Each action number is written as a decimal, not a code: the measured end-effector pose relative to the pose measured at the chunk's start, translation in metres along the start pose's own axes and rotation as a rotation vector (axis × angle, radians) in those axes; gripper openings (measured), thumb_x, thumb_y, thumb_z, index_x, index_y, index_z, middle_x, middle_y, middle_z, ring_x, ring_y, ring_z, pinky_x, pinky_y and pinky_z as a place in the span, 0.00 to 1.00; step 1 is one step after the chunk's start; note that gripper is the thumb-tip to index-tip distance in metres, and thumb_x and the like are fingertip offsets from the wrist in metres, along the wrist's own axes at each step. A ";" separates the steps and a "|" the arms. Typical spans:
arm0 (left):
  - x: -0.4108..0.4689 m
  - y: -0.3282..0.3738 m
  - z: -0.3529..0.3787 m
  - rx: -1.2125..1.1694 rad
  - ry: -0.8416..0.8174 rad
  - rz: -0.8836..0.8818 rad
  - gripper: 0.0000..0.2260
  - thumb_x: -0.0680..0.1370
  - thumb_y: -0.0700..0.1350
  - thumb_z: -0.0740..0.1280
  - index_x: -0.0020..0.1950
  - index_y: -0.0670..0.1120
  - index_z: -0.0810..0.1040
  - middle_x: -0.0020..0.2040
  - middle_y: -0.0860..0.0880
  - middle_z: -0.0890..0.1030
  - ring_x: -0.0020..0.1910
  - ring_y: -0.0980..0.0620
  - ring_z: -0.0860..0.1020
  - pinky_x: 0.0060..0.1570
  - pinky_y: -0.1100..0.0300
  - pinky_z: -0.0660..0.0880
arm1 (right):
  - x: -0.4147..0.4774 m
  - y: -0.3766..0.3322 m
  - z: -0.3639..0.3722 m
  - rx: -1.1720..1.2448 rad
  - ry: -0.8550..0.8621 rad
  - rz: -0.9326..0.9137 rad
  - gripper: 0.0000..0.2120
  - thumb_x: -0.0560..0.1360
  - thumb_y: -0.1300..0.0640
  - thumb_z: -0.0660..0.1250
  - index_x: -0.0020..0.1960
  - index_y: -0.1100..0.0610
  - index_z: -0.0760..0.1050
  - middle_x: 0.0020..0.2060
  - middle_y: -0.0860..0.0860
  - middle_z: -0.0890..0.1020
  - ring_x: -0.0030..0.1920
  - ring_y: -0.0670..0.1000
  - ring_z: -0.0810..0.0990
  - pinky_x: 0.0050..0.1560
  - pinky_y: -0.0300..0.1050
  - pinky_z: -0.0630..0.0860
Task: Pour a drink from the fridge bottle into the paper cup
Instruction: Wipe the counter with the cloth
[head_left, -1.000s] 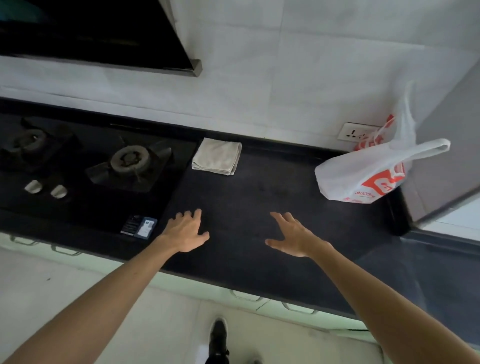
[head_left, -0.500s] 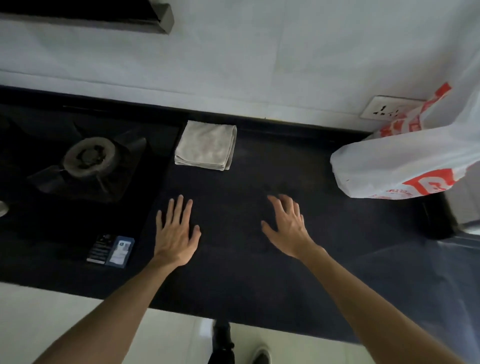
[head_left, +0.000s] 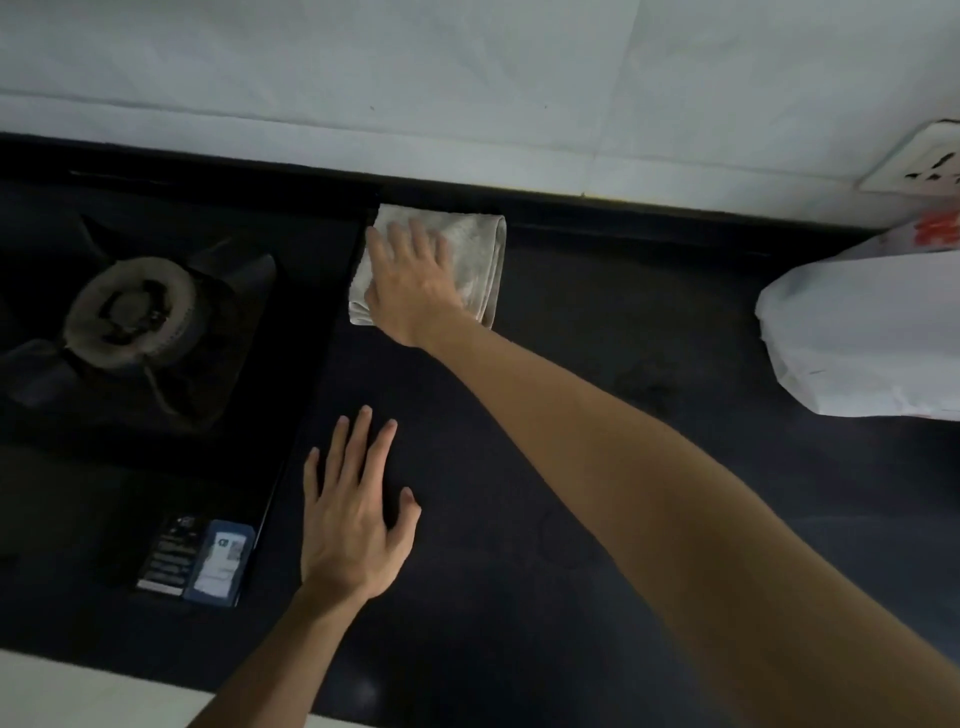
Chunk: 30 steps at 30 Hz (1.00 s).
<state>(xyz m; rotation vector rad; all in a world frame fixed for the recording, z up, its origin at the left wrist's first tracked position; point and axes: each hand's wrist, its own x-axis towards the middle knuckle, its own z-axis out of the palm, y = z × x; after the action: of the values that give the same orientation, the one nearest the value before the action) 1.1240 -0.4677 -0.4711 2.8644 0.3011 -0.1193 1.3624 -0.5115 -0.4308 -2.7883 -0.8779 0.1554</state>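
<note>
No bottle and no paper cup show in the head view. My right hand (head_left: 410, 280) lies flat with straight fingers on a folded grey cloth (head_left: 478, 249) at the back of the dark countertop (head_left: 597, 467), beside the stove. My left hand (head_left: 353, 514) rests flat on the counter nearer to me, fingers spread and holding nothing.
A black gas stove with one burner (head_left: 130, 312) fills the left side, with a small label (head_left: 197, 561) near its front. A white plastic bag with red print (head_left: 857, 338) stands at the right. A wall socket (head_left: 919, 166) sits above it on the white tiled wall.
My right hand has reached forward and left from the middle of the counter onto the folded cloth. My left hand stays flat on the counter. The camera has moved closer.
</note>
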 end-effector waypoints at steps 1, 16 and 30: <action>0.000 -0.001 0.000 0.003 -0.001 0.001 0.32 0.75 0.56 0.54 0.79 0.49 0.60 0.81 0.48 0.56 0.81 0.47 0.52 0.76 0.39 0.54 | 0.016 -0.002 0.003 -0.039 -0.030 -0.010 0.31 0.80 0.48 0.57 0.78 0.58 0.52 0.76 0.60 0.58 0.78 0.63 0.50 0.75 0.64 0.53; 0.001 -0.005 0.002 -0.024 0.015 0.009 0.32 0.75 0.56 0.53 0.79 0.50 0.61 0.81 0.48 0.57 0.80 0.47 0.53 0.77 0.40 0.52 | -0.072 0.106 0.016 -0.066 -0.086 0.348 0.39 0.75 0.29 0.43 0.80 0.46 0.38 0.80 0.54 0.40 0.76 0.67 0.32 0.70 0.74 0.35; 0.001 0.001 0.000 0.039 -0.005 -0.015 0.33 0.74 0.57 0.52 0.79 0.49 0.60 0.81 0.47 0.56 0.81 0.46 0.51 0.77 0.39 0.51 | -0.223 0.126 0.019 -0.143 -0.099 0.346 0.38 0.74 0.29 0.40 0.79 0.43 0.36 0.80 0.53 0.40 0.76 0.68 0.36 0.70 0.77 0.42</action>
<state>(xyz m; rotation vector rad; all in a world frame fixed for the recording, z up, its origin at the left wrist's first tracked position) 1.1251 -0.4683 -0.4715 2.9004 0.3224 -0.1371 1.2469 -0.7372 -0.4703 -3.0688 -0.4327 0.2973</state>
